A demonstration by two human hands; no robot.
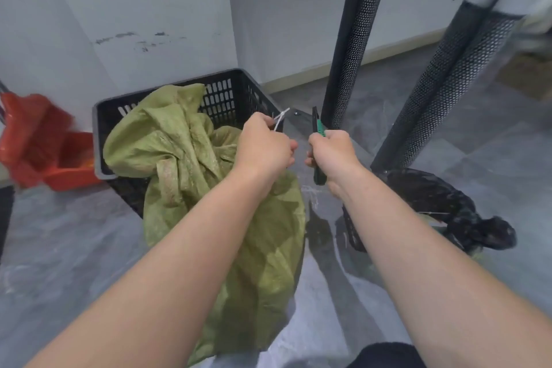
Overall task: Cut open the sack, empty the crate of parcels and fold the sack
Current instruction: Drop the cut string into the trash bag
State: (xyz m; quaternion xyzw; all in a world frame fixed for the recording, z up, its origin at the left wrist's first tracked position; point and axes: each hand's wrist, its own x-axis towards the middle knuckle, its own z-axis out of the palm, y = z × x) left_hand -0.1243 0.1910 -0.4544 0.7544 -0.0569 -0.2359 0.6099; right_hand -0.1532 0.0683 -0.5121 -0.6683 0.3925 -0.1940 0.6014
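A green woven sack point(191, 164) spills out of a black slotted plastic crate point(230, 95) and hangs down its front toward me. My left hand point(263, 146) is closed above the sack, pinching a white tie point(280, 118) that sticks up from my fingers. My right hand point(334, 155) grips a dark utility knife with a green slider point(317, 128), blade end pointing up, just right of my left hand. The sack covers the crate's contents, so no parcels show.
A red plastic bag and red bin point(44, 143) stand left of the crate by the wall. Two black perforated posts point(355, 48) point(454, 84) rise on the right. A black bag over a basket point(433, 206) lies on the grey floor at right.
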